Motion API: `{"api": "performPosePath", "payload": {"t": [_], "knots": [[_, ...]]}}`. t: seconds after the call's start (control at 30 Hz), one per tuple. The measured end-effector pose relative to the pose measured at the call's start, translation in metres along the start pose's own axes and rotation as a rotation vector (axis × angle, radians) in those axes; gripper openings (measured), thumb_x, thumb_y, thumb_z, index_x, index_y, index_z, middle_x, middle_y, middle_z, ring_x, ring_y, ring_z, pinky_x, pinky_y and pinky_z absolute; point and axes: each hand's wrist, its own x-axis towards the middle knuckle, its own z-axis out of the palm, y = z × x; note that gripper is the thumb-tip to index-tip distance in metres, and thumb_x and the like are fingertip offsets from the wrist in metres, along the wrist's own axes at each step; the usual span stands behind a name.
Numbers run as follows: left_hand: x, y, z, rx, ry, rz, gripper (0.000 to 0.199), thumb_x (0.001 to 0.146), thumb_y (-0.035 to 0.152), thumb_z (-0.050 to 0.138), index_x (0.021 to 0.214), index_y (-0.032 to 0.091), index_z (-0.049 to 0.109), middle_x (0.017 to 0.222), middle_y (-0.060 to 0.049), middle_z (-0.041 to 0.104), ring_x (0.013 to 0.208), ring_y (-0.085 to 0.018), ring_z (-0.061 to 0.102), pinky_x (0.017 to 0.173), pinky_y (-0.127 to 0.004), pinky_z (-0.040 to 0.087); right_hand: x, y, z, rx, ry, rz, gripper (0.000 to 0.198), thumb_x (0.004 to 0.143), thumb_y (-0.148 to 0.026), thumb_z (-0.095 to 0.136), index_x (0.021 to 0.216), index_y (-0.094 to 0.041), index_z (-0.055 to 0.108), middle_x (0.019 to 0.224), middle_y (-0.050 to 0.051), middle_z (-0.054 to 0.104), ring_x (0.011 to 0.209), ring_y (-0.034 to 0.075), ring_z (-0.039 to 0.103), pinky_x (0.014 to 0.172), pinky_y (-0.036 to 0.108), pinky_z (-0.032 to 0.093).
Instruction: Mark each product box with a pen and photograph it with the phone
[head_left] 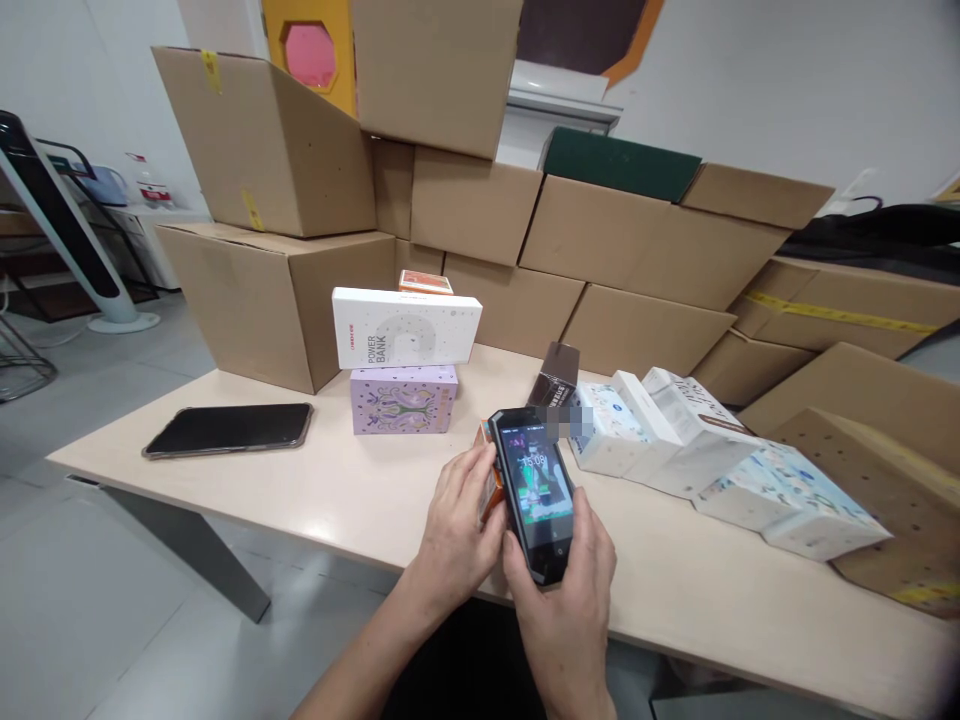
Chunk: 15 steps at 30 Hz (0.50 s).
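Observation:
My right hand (566, 595) holds a black handheld scanner (534, 492) with a lit screen, thumb on its lower edge, above the table's front edge. My left hand (459, 530) grips a small orange-and-white box (489, 487) right beside the scanner's left side; most of that box is hidden behind the scanner and my fingers. Both hands are close together, touching or nearly so.
On the beige table (315, 490) lie a black phone (229, 428), a white power bank box (405, 327) on a purple box (403, 398), a dark brown box (555, 376) and several white patterned boxes (720, 455). Cardboard cartons (480, 200) are stacked behind and at the right.

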Motion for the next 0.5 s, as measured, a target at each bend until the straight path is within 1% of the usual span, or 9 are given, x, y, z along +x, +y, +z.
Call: {"api": "performPosePath", "payload": {"t": [0.17, 0.27, 0.4, 0.5], "knots": [[0.001, 0.000, -0.001, 0.003, 0.016, 0.012, 0.059, 0.091, 0.015, 0.053, 0.147, 0.021, 0.035, 0.139, -0.015, 0.053, 0.131, -0.026, 0.051, 0.107, -0.047, 0.048, 0.001, 0.001, 0.000, 0.022, 0.022, -0.011, 0.079, 0.088, -0.047, 0.062, 0.153, -0.020, 0.028, 0.136, 0.020, 0.048, 0.125, 0.034, 0.048, 0.096, 0.054, 0.048], [0.000, -0.001, -0.001, 0.020, 0.022, 0.032, 0.061, 0.090, 0.016, 0.056, 0.147, 0.020, 0.035, 0.139, -0.015, 0.054, 0.131, -0.026, 0.050, 0.108, -0.046, 0.047, 0.004, 0.008, -0.008, 0.004, 0.057, 0.017, 0.078, 0.087, -0.048, 0.063, 0.152, -0.017, 0.032, 0.133, 0.021, 0.051, 0.123, 0.035, 0.050, 0.096, 0.055, 0.047], [0.000, -0.001, -0.001, 0.044, -0.006, 0.025, 0.061, 0.091, 0.017, 0.057, 0.147, 0.020, 0.035, 0.140, -0.015, 0.052, 0.133, -0.026, 0.048, 0.109, -0.046, 0.046, 0.007, 0.032, -0.033, -0.137, 0.176, 0.098, 0.083, 0.083, -0.056, 0.063, 0.149, -0.012, 0.039, 0.130, 0.024, 0.055, 0.120, 0.040, 0.052, 0.096, 0.059, 0.044], [0.000, 0.001, 0.000, 0.041, -0.019, -0.006, 0.057, 0.091, 0.017, 0.056, 0.145, 0.021, 0.039, 0.142, -0.015, 0.050, 0.133, -0.026, 0.048, 0.109, -0.046, 0.046, 0.003, 0.061, -0.057, -0.313, 0.187, 0.149, 0.086, 0.080, -0.060, 0.062, 0.147, -0.009, 0.043, 0.125, 0.025, 0.059, 0.115, 0.043, 0.054, 0.095, 0.060, 0.044]]}}
